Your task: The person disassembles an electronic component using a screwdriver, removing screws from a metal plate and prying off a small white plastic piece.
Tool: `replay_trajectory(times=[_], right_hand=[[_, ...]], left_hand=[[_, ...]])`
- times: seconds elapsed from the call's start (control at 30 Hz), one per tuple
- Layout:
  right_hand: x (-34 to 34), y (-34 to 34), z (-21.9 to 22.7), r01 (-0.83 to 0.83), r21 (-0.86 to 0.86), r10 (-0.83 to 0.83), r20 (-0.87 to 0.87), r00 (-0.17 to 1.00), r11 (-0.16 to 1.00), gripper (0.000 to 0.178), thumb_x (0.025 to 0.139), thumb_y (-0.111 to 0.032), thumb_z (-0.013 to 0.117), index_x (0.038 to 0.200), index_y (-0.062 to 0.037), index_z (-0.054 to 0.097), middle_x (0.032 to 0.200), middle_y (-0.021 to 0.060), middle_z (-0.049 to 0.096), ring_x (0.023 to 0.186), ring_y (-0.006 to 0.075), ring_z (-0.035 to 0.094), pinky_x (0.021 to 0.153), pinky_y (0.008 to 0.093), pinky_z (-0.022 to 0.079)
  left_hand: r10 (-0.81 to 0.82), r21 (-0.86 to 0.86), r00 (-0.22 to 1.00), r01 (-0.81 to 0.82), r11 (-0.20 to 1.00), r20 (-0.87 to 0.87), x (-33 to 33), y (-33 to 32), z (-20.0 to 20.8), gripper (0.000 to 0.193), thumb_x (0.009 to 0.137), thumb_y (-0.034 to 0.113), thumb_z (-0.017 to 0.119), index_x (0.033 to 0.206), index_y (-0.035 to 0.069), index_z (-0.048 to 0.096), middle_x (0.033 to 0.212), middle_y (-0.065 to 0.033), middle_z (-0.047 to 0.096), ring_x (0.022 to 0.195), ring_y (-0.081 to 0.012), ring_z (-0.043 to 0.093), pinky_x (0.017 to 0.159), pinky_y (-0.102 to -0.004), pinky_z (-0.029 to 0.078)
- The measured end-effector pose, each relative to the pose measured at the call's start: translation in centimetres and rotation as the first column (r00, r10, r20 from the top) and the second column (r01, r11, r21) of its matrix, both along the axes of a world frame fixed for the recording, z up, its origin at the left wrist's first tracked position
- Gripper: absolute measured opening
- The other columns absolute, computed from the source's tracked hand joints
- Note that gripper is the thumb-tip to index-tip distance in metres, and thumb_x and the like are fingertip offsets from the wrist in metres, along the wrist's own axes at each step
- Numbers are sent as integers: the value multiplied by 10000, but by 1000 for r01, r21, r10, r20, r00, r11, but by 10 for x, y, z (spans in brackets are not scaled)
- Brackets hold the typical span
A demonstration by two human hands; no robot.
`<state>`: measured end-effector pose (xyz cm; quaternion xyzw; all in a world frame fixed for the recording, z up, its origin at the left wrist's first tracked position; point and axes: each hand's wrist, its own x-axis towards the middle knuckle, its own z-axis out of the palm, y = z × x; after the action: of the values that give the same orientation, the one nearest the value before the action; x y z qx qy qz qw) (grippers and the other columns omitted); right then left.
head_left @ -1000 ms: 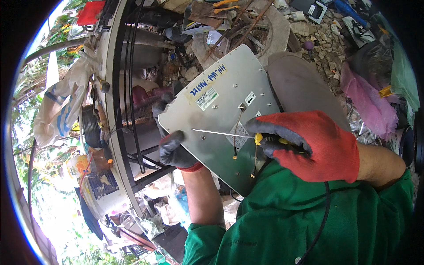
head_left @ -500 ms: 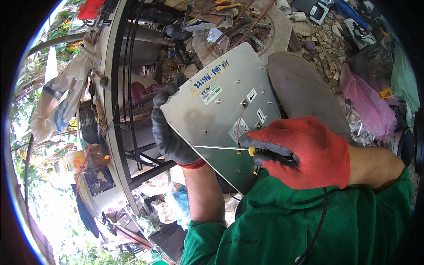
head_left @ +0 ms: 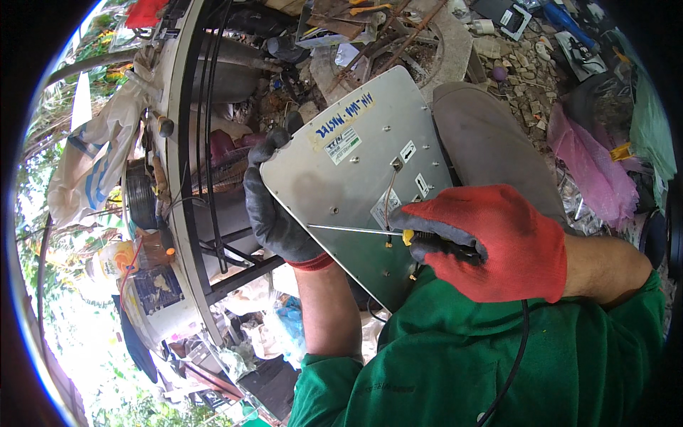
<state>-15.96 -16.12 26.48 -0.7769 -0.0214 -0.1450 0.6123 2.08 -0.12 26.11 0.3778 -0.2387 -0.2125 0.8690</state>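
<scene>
A flat grey metal panel with rounded corners lies tilted in front of me, bearing labels, several small studs and a thin brown cable. My left hand, in a black-palmed red glove, is closed around the panel's left edge, with its fingertips at the upper left corner. In the same kind of glove, my right hand grips a screwdriver by its yellow and black handle. The metal shaft points left across the panel, and its tip is at the panel's lower left edge. The handle is mostly hidden in my fist.
A dark metal frame stands at left, with a white sack beyond it. Rubble covers the ground at upper right, near a pink plastic bag. A round concrete piece and an open box of scraps lie ahead.
The screwdriver's shaft has swung slightly, its tip now a little higher at the panel's edge. The panel has shifted very slightly. Both hands keep their grips.
</scene>
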Motion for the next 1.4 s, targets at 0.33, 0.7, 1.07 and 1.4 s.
replay_trajectory(times=[0.33, 0.7, 1.07, 1.4], right_hand=[[-3, -5, 2, 40, -63, -35, 79, 996, 997, 413, 754, -75, 723, 1154, -12, 640, 919, 164, 693, 756, 334, 692, 655, 393, 558], [-11, -7, 10, 63, -63, -59, 74, 996, 996, 381, 769, -90, 718, 1125, 14, 633, 824, 171, 669, 670, 338, 664, 581, 399, 529], [-14, -5, 13, 21, 86, -20, -11, 1000, 996, 334, 788, -54, 684, 1114, 5, 638, 787, 165, 687, 648, 294, 684, 575, 358, 534], [-10, -39, 87, -143, 359, 340, -577, 742, 922, 259, 894, 21, 463, 1100, 53, 617, 800, 61, 629, 703, 108, 621, 641, 255, 506]], left_hand=[[-101, -62, 993, 97, 993, -66, 3, -2, 0, 357, 1021, 306, 428, 1206, 44, 586, 1260, -139, 594, 1237, -277, 529, 1105, -482, 351], [-84, -70, 993, 79, 994, -77, 1, -6, 2, 356, 1026, 281, 412, 1182, 13, 586, 1236, -160, 579, 1212, -289, 525, 1092, -473, 359], [10, 54, 1000, -11, 998, 24, -6, -3, 5, 339, 1025, 246, 412, 1176, -7, 579, 1231, -167, 589, 1207, -273, 535, 1086, -461, 378], [-26, 230, 979, -22, 973, 204, -21, -15, 23, 374, 1022, 275, 394, 1204, -6, 559, 1250, -159, 575, 1245, -280, 508, 1085, -449, 372]])
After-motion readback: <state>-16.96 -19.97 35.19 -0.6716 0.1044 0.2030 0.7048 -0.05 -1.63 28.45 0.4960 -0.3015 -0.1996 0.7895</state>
